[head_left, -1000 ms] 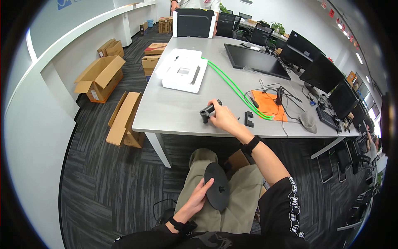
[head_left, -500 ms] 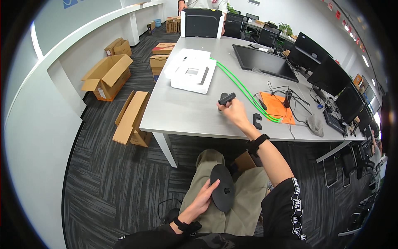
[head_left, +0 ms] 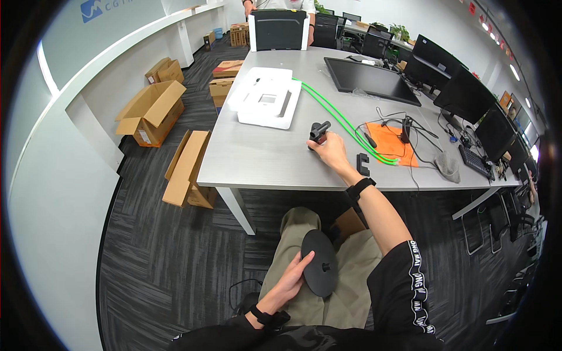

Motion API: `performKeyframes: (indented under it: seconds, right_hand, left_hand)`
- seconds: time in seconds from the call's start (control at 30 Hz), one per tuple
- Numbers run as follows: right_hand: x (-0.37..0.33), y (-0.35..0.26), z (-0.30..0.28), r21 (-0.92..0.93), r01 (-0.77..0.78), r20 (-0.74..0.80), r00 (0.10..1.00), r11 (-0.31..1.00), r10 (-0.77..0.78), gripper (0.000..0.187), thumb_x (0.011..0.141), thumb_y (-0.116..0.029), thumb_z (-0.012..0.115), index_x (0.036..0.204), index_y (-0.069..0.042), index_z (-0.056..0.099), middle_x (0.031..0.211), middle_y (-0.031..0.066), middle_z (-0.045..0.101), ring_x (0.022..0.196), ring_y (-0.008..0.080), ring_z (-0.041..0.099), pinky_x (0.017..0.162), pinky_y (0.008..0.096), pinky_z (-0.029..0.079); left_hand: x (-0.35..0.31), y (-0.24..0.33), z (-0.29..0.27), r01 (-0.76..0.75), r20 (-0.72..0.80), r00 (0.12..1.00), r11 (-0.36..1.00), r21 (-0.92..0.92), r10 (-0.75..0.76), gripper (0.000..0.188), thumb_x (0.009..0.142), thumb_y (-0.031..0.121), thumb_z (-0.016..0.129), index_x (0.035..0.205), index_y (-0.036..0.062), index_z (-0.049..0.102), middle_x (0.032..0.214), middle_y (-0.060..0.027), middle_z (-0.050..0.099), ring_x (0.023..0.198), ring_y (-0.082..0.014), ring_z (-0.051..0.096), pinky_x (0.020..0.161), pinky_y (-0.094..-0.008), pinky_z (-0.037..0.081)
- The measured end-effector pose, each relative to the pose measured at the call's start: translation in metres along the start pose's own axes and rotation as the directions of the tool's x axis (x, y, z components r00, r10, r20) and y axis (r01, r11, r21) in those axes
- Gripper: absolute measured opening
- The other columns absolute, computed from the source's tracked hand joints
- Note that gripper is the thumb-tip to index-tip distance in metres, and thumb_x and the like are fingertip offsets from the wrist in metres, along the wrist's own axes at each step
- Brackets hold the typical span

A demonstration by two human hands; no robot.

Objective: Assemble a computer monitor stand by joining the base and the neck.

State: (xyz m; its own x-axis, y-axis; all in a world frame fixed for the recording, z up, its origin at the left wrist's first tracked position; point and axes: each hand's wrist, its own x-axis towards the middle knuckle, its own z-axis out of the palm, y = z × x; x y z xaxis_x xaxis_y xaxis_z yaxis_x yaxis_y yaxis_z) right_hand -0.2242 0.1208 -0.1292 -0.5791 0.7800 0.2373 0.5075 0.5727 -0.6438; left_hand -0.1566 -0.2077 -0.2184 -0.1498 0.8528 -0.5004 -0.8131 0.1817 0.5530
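My left hand (head_left: pixel 290 277) grips a black round disc (head_left: pixel 318 251) by its left edge, over my lap. A short stud (head_left: pixel 326 267) sticks out of the disc's face. At the table's near side, my right hand (head_left: pixel 333 153) is closed round a black jointed part (head_left: pixel 319 130), perhaps a bracket piece. My fingers hide some of that part, and I cannot tell whether it touches the tabletop. Just right of my right wrist lies a small black notched part (head_left: pixel 363 164).
The grey table (head_left: pixel 252 161) bears a white printer-like shell (head_left: pixel 266 99), green cables (head_left: pixel 339 120), an orange sheet (head_left: pixel 389 143) with black cords and a flat screen (head_left: pixel 372 81). Monitors (head_left: pixel 465 99) line the right. Cardboard boxes (head_left: pixel 153 111) stand left. Another person's hand (head_left: pixel 248 8) is by a black-and-white device (head_left: pixel 280 30).
The black part in my right hand has turned, its bar now pointing up and to the right. My left hand still holds the disc; the view has shifted slightly.
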Motion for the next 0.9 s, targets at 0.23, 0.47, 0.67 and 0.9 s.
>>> performKeyframes:
  seconds: [0.23, 0.47, 0.67, 0.9]
  right_hand:
    - [-0.016, 0.037, -0.038, -0.092, 0.318, -0.194, 0.924, 0.943, -0.331, 0.051, 0.083, -0.041, 0.076, 0.108, 0.001, 0.062, 0.11, 0.0179, 0.059, 0.108, 0.0349, 0.053, 0.093, 0.0429, 0.043]
    - [-0.056, 0.17, -0.156, -0.39, 0.127, -0.497, 0.805, 0.912, -0.324, 0.022, 0.095, -0.022, 0.06, 0.109, -0.006, 0.065, 0.111, 0.0169, 0.06, 0.109, 0.0351, 0.054, 0.096, 0.0445, 0.042]
    - [-0.107, 0.272, -0.218, -0.486, -0.405, -0.652, 0.758, 0.775, -0.013, 0.038, 0.093, -0.026, 0.06, 0.128, -0.01, 0.057, 0.137, 0.0185, 0.049, 0.129, 0.0371, 0.043, 0.103, 0.0486, 0.039]
    - [-0.101, 0.341, -0.247, -0.517, -0.36, -0.536, 0.843, 0.777, 0.034, 0.058, 0.095, -0.028, 0.058, 0.147, -0.011, 0.041, 0.155, 0.0227, 0.031, 0.139, 0.0428, 0.034, 0.112, 0.0493, 0.034]
  left_hand:
    - [-0.005, 0.005, 0.003, 0.031, -0.043, 0.999, 0.999, 0.009, -0.031, 0.057, 0.097, 0.038, 0.063, 0.143, 0.0102, 0.044, 0.136, -0.0041, 0.054, 0.126, -0.017, 0.051, 0.106, -0.0342, 0.04]
    - [-0.003, 0.003, 0.002, 0.058, -0.053, 0.997, 0.998, 0.017, -0.057, 0.059, 0.096, 0.042, 0.064, 0.143, 0.0126, 0.045, 0.137, -0.0012, 0.052, 0.126, -0.015, 0.049, 0.106, -0.0337, 0.039]
    - [-0.002, 0.001, 0.01, 0.091, -0.111, 0.99, 0.992, 0.083, -0.081, 0.061, 0.096, 0.04, 0.064, 0.146, 0.0128, 0.042, 0.139, -0.0026, 0.052, 0.127, -0.0145, 0.05, 0.106, -0.0327, 0.04]
    - [-0.005, -0.002, 0.021, 0.094, -0.09, 0.992, 0.988, 0.125, -0.083, 0.062, 0.097, 0.039, 0.063, 0.147, 0.0127, 0.04, 0.141, -0.0028, 0.051, 0.128, -0.0156, 0.049, 0.106, -0.0333, 0.04]
